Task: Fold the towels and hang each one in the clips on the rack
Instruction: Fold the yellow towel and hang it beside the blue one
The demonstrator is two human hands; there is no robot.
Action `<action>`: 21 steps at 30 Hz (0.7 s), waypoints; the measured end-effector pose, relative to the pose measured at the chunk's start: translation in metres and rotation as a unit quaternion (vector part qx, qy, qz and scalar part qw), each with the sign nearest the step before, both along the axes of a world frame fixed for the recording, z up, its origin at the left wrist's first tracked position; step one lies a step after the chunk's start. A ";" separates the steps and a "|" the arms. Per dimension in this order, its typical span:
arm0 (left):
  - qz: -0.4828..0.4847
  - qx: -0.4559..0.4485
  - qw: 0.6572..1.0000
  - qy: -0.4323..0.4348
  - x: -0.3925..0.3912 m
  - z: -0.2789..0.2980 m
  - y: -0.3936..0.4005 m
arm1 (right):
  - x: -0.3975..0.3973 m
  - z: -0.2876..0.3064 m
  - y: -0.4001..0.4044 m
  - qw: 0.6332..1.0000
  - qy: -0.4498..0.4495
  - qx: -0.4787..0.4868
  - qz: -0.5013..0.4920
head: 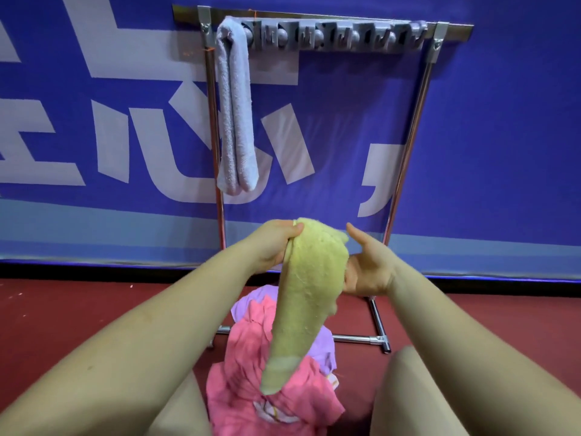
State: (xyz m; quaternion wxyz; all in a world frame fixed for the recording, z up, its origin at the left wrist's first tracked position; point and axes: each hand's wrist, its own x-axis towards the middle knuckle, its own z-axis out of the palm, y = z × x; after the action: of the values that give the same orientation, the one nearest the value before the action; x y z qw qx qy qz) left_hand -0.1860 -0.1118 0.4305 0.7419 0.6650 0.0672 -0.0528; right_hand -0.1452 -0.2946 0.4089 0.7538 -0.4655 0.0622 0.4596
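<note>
Down on the red floor, a person sits facing a metal rack that stands against a blue banner printed with large white characters. Both bare arms reach forward. Held up between them is a yellow-green towel, folded lengthwise into a long narrow strip that hangs down and tapers toward its lower end. The left hand grips the towel's top edge, fingers curled round the bunched cloth, thumb on the near side. The right hand is beside the towel's right edge with its palm turned toward the cloth and fingers spread and fairly straight; its lower fingers seem to touch the fabric, though I cannot tell from here whether they hold any of it. Below the hanging strip, between the person's knees, lies a loose heap: a pink towel on top and a lilac towel showing beneath and behind it, both unfolded on the floor just in front of the rack's base bar. Up on the rack's top rail runs a row of grey clips. At the far left end of that row a pale blue-grey towel hangs folded into a long double strip, reaching about halfway down the frame.
</note>
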 end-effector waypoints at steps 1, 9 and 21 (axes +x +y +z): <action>0.012 0.005 1.000 0.010 0.003 0.000 0.002 | -0.005 -0.001 0.004 1.000 -0.015 -0.014 0.004; 0.029 -0.038 0.996 0.080 0.004 -0.008 0.014 | -0.012 0.014 0.033 0.976 -0.156 -0.100 -0.114; -0.058 0.077 0.995 0.009 0.010 0.017 0.025 | 0.002 0.035 0.022 0.708 -0.506 -0.474 -0.132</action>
State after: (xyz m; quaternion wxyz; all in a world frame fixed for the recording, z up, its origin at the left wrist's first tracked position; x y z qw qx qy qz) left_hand -0.1763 -0.0863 0.4475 0.6836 0.7224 0.0391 -0.0964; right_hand -0.1433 -0.2728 0.4436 0.4055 -0.9114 -0.0583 -0.0392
